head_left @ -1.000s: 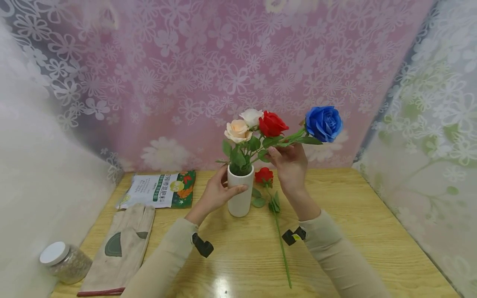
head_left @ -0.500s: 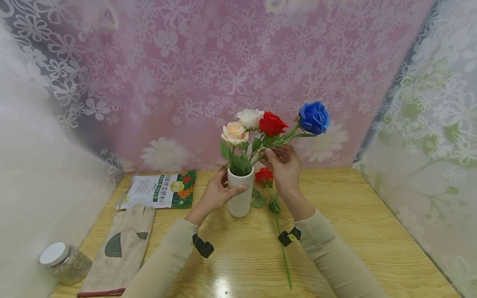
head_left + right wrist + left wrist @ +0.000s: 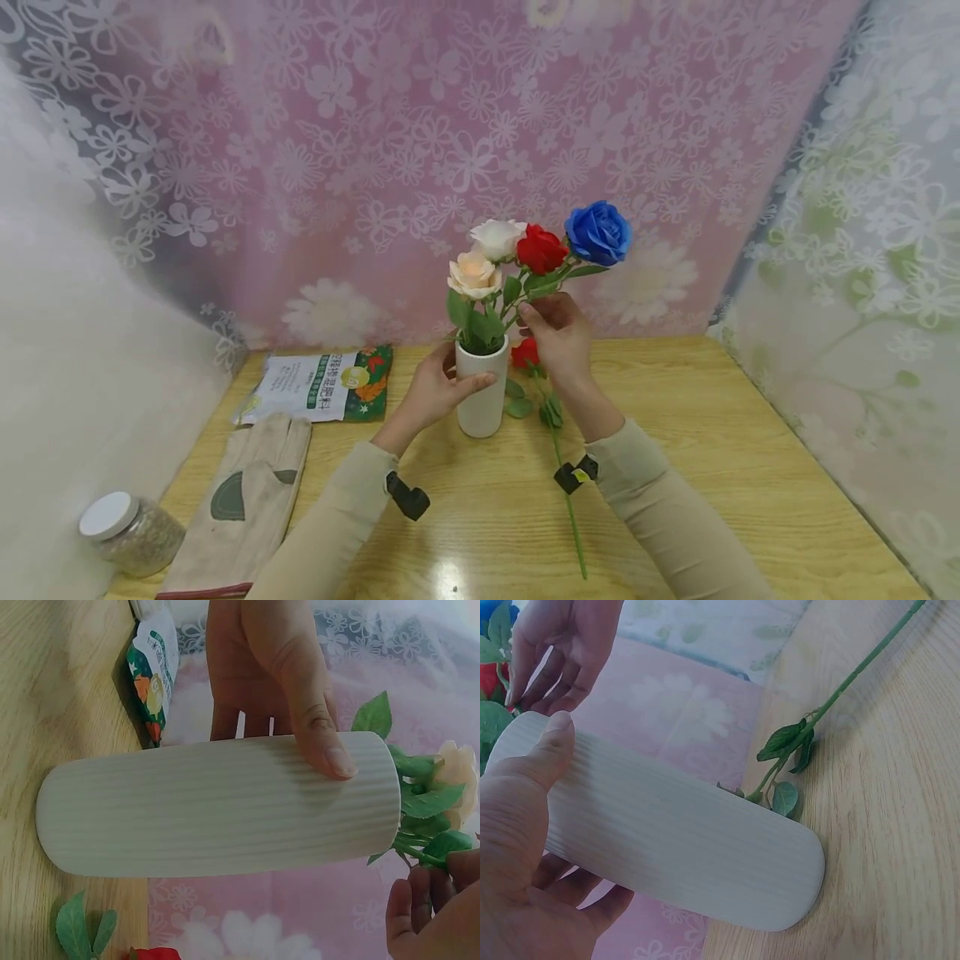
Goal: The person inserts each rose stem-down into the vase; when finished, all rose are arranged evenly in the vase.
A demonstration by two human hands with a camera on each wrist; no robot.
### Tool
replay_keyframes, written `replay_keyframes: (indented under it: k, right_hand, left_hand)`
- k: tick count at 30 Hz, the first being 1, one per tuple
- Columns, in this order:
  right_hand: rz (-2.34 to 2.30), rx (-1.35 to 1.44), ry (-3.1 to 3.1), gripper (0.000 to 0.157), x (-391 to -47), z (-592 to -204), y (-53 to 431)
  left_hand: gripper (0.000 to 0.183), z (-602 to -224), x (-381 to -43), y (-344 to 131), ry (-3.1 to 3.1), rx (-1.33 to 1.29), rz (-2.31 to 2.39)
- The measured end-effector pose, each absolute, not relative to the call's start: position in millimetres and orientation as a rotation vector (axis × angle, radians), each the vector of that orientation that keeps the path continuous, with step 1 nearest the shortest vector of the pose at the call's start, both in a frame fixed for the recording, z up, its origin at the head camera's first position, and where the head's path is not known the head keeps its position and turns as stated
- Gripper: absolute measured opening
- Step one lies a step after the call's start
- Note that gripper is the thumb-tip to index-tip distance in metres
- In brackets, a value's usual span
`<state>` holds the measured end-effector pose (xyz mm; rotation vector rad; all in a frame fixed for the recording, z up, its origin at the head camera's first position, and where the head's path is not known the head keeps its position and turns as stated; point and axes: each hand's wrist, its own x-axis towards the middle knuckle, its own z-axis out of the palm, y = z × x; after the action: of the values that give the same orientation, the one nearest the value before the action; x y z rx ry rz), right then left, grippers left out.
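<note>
My left hand [image 3: 429, 393] grips a white ribbed vase [image 3: 483, 404] near its top, thumb across the front. The vase stands upright on the table. From its mouth rise a peach rose [image 3: 474, 275], a white rose [image 3: 495, 239] and a red rose [image 3: 542, 250], with green leaves. A blue rose [image 3: 598, 233] leans out to the right. My right hand [image 3: 567, 343] pinches a green stem [image 3: 424, 856] just outside the rim; in the right wrist view that stem runs into the vase mouth.
Another red rose [image 3: 525, 353] lies on the table [image 3: 675, 467], its stem pointing toward me. At the left are a fertilizer bag [image 3: 318, 385], a pair of work gloves [image 3: 243, 500] and a white-lidded jar [image 3: 135, 533]. A patterned curtain [image 3: 420, 150] hangs behind.
My right hand has moved left and slightly down toward the vase. The blue rose has swung left and more upright, close to the red one. My left hand keeps its hold.
</note>
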<state>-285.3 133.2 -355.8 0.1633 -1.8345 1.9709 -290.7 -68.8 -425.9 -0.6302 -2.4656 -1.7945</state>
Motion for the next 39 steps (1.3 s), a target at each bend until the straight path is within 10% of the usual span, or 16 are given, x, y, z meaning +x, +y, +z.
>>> replay_keyframes:
  k: [39]
  right_hand:
    - [1.667,0.219,-2.106,0.019,-277,-369,121]
  left_hand:
    - [0.066,-426,-288,-69,-2.442,-0.664,-1.761]
